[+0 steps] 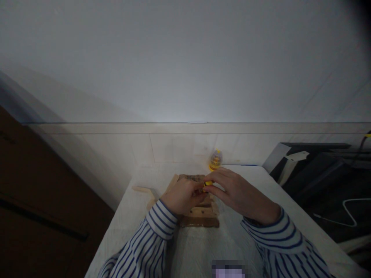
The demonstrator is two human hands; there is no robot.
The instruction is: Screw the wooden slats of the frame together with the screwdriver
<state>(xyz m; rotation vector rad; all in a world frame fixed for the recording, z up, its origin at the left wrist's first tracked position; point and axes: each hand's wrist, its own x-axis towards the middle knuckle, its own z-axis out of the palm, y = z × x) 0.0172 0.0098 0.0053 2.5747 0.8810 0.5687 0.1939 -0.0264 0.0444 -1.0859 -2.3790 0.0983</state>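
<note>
My right hand (pixel 233 189) pinches a small yellow-and-black piece (pixel 208 183) between thumb and fingers; it looks like a screwdriver handle. Close against it from the left is my left hand (pixel 182 195), its fingers curled together at the piece's near end. What the left fingertips grip is hidden. Under both hands lies a brown wooden or cardboard assembly (pixel 199 212) with small dark holes in a pale strip and dark print on its far part. Just beyond my right fingers stands a clear domed case with a yellow base (pixel 216 160), apparently a screwdriver bit set.
A bent pale strip of wood (pixel 143 189) lies left of the assembly on the white-covered table (pixel 121 231). The wall (pixel 174 148) borders the table's far edge. Dark panels and a white cable (pixel 350 224) are off the right side. A dark brown cabinet (pixel 43 193) stands left.
</note>
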